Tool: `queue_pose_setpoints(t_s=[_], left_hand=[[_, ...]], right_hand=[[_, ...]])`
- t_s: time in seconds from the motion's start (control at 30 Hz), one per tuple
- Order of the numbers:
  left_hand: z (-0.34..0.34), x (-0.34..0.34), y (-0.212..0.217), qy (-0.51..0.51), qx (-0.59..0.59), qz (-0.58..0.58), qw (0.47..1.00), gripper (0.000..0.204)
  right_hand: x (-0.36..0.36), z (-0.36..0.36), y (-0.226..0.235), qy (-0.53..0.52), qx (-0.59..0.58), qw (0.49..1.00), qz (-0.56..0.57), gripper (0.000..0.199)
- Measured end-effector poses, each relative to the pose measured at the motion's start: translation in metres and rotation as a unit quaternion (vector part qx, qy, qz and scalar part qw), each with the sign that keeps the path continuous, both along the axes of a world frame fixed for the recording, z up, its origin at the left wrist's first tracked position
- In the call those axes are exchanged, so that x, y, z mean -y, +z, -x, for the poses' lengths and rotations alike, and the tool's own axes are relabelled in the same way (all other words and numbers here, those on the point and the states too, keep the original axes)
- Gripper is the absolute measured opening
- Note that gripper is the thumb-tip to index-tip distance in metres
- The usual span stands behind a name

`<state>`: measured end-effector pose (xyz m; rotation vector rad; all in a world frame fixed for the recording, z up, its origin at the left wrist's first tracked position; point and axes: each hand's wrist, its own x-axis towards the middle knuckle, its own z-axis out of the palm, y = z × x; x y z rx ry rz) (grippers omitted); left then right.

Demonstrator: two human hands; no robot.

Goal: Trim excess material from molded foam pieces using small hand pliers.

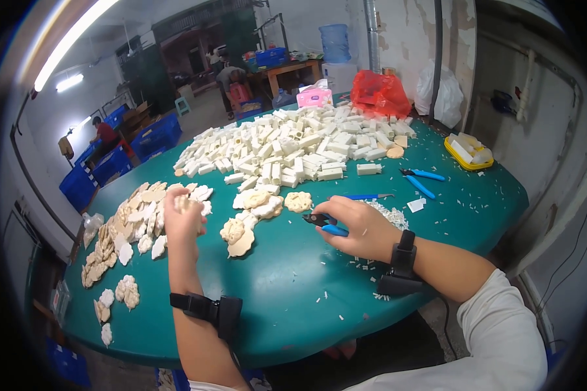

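Observation:
My right hand (359, 228) is closed around blue-handled cutting nippers (332, 229), their dark jaws pointing left over the green table. My left hand (184, 218) is raised beside the left pile, fingers curled round a cream moulded piece (189, 204) that they partly hide. Between my hands lie several cream, wavy-edged moulded pieces, among them a knobbly one (232, 231) and a rounder one (299, 202). Just beyond my right hand rests a thin blue-handled tool (362, 197) with a metal tip. White trimmed bits (391, 215) are heaped beside that hand.
A large heap of whitish rectangular blocks (274, 146) covers the table's far side. Flat cream pieces (134, 218) pile up at left. A second pair of blue-handled pliers (424, 181), a yellow tray (466, 153) and a red plastic bag (379, 94) lie at right. Other people are in the background.

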<state>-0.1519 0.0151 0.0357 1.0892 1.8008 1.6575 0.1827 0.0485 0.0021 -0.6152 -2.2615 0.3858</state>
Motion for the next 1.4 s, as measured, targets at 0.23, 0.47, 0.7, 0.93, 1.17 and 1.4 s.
queue_pose_setpoints(t_s=[0.23,0.47,0.7,0.93,1.17,1.4], left_hand=[[-0.018,-0.006,-0.032,-0.114,-0.351,0.165,0.915,0.049],[-0.018,-0.003,-0.026,-0.085,-0.340,0.190,0.917,0.046],[-0.026,-0.009,-0.021,-0.022,-0.276,0.188,0.942,0.030],[-0.021,-0.009,-0.014,-0.031,-0.046,0.070,0.996,0.022],[-0.056,0.009,0.008,-0.274,0.240,-0.025,0.931,0.026],[-0.086,0.005,-0.005,-0.288,-0.022,0.098,0.952,0.030]], right_hand=[[0.001,0.000,-0.002,0.006,0.006,1.000,0.001,0.029],[-0.001,0.001,-0.002,0.007,0.001,1.000,-0.013,0.028],[-0.002,0.001,-0.002,-0.001,0.025,1.000,-0.009,0.027],[0.002,0.002,-0.001,-0.010,0.010,1.000,0.002,0.029],[-0.003,0.004,-0.005,-0.011,-0.057,0.998,-0.008,0.034],[-0.007,0.002,-0.008,-0.092,0.048,0.994,0.018,0.046]])
